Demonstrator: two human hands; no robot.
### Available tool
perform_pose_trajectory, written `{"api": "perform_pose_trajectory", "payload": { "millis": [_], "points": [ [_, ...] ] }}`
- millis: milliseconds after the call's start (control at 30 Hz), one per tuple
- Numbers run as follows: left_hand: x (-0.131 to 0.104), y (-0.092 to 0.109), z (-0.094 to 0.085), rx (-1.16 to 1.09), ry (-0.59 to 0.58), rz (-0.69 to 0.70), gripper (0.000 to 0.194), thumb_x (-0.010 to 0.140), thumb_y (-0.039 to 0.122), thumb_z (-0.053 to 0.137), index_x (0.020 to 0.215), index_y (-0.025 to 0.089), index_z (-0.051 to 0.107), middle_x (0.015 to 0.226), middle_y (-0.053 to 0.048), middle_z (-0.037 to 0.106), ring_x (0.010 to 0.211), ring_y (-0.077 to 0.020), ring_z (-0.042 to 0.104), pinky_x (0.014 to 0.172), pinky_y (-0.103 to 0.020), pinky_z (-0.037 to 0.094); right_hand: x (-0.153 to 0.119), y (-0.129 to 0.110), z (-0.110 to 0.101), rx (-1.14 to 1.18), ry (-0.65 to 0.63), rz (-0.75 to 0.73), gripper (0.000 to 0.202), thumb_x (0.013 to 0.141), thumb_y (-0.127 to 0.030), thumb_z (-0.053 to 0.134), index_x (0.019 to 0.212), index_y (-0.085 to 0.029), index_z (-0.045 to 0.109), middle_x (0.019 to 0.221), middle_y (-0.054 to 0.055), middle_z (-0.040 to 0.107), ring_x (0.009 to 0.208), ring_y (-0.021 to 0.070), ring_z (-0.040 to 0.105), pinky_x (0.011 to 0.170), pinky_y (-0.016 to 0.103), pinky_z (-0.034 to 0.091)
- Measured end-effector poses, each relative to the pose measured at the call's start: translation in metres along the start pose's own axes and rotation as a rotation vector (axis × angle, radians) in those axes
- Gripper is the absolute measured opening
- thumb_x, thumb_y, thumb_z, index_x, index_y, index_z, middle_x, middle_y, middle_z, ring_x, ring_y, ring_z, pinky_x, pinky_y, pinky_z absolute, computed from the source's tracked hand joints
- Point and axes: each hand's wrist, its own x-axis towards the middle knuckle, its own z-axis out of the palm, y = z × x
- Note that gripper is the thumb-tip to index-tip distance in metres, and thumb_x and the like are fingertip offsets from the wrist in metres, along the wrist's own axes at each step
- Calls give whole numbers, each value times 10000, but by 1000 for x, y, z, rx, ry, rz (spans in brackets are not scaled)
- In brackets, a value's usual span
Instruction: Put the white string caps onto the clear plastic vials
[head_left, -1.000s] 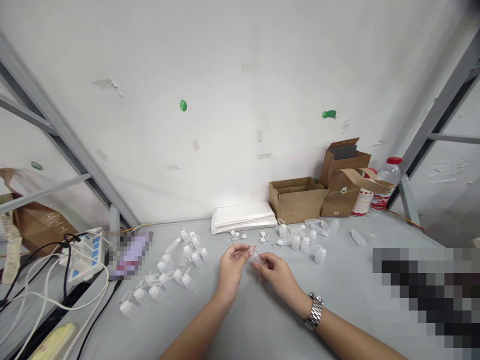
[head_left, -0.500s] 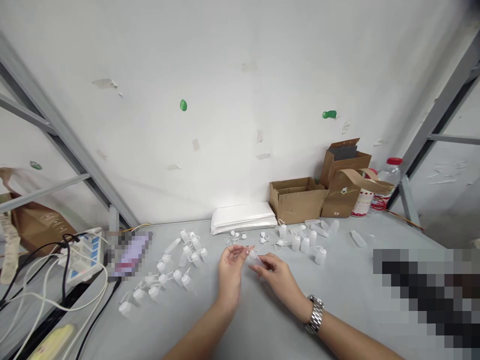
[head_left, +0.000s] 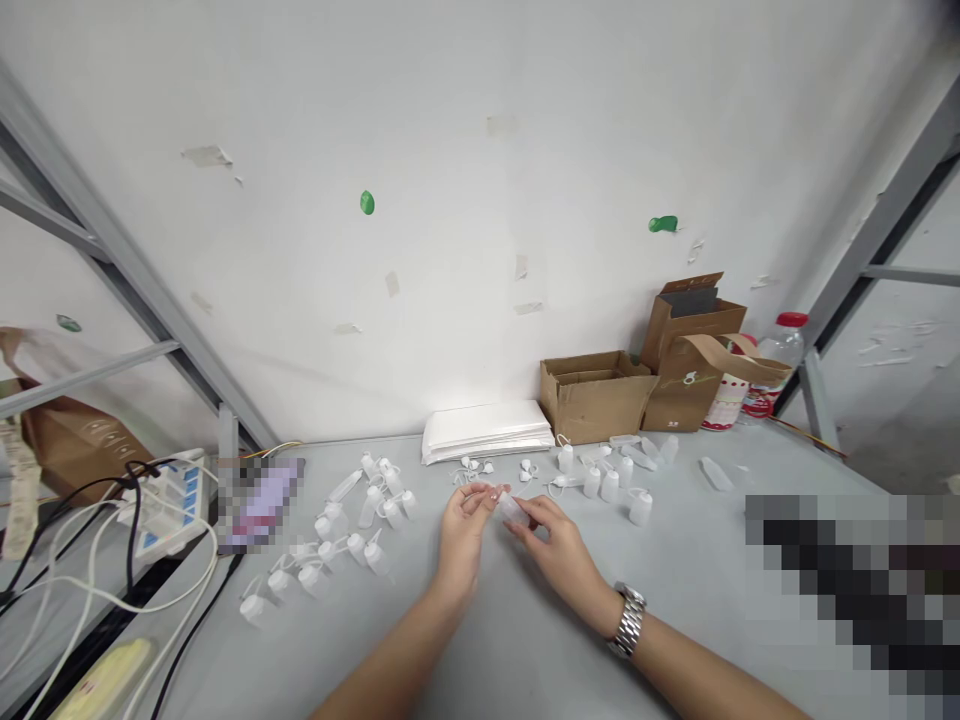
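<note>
Between my hands, above the grey table, is a small translucent plastic squeeze bottle (head_left: 512, 510). My left hand (head_left: 463, 530) is closed, its thumb and fingertips pinching the bottle's top end, where the cap is mostly covered by fingers. My right hand (head_left: 561, 548), with a metal watch on the wrist, grips the bottle's body between thumb and fingers. Just behind my hands lie loose white caps with straps (head_left: 474, 468) and a second small group of caps (head_left: 527, 469). To the right, several similar bottles (head_left: 610, 487) stand or lie.
Capped bottles (head_left: 309, 577) spread over the table's left side. At the back are a stack of white sheets (head_left: 487, 432), an open cardboard box (head_left: 596, 405) and a brown paper bag (head_left: 679, 390). A power strip (head_left: 172, 510) with tangled cables sits far left.
My right hand has shifted slightly, and more of the bottle's body shows between my hands. Both hands keep their hold. The view has moved a little.
</note>
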Motion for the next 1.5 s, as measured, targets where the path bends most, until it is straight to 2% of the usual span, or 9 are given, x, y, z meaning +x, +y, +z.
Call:
{"api": "perform_pose_trajectory", "payload": {
  "millis": [167, 233, 400, 500, 767, 1067, 1267, 1367, 1500],
  "points": [
    [2, 6, -1, -70, -178, -199, 347, 631, 372, 681, 882, 139, 631, 908, -103, 678, 827, -199, 621, 673, -272, 449, 3, -9, -2, 307, -289, 135, 298, 759, -444, 531, 824, -177, 646, 703, 10, 604, 608, 148, 538, 635, 280, 446],
    [2, 10, 0, -48, -239, -259, 362, 653, 397, 657, 902, 134, 648, 945, -128, 672, 870, -220, 614, 663, -277, 453, 4, -8, -2, 368, -332, 145, 308, 752, -453, 534, 753, -162, 635, 670, 3, 594, 584, 135, 527, 618, 268, 437],
    [2, 13, 0, 94, -264, -144, 314, 643, 382, 665, 815, 121, 687, 938, -131, 682, 985, -239, 579, 904, -334, 387, 1, -2, 0, 137, -84, 123, 240, 719, -406, 585, 750, -170, 614, 661, 5, 585, 601, 137, 496, 579, 248, 404],
    [3, 12, 0, 125, -250, -107, 307, 652, 379, 653, 820, 125, 694, 940, -119, 685, 987, -233, 578, 937, -346, 367, -2, -1, 1, -44, 35, 19, 183, 751, -364, 553, 761, -187, 600, 703, 17, 579, 628, 147, 489, 600, 259, 401],
    [-1, 10, 3, 6, -217, -160, 281, 653, 368, 662, 777, 119, 701, 907, -132, 692, 958, -233, 594, 928, -348, 372, -8, -2, 5, -266, 79, -123, 138, 806, -316, 487, 783, -194, 547, 731, 42, 531, 664, 179, 475, 631, 298, 384],
    [2, 6, -1, -12, -282, -248, 297, 672, 352, 647, 835, 107, 694, 977, -144, 672, 928, -240, 599, 868, -349, 405, -10, -6, 9, -98, 29, 73, 141, 803, -313, 489, 775, -191, 553, 717, 27, 562, 620, 159, 487, 574, 266, 392],
    [1, 4, -1, -54, -247, -274, 280, 659, 300, 660, 862, 110, 690, 989, -134, 671, 945, -226, 598, 905, -322, 381, -11, 1, 8, -343, 130, -151, 137, 808, -282, 465, 774, -180, 550, 730, 55, 534, 688, 191, 480, 636, 309, 386],
    [1, 3, -1, -97, -255, -280, 275, 659, 284, 664, 862, 100, 687, 994, -139, 668, 961, -235, 589, 915, -335, 372, -9, 0, 7, -217, 111, -92, 178, 802, -333, 484, 758, -177, 558, 713, 44, 544, 658, 175, 473, 615, 297, 384],
    [4, 3, -2, -190, -283, -356, 187, 673, 230, 654, 808, 104, 683, 1017, -134, 660, 993, -236, 571, 887, -335, 399, -3, -7, 5, 216, -33, 195, 261, 723, -419, 585, 727, -158, 604, 649, 15, 568, 587, 137, 465, 568, 264, 376]
  ]
}}
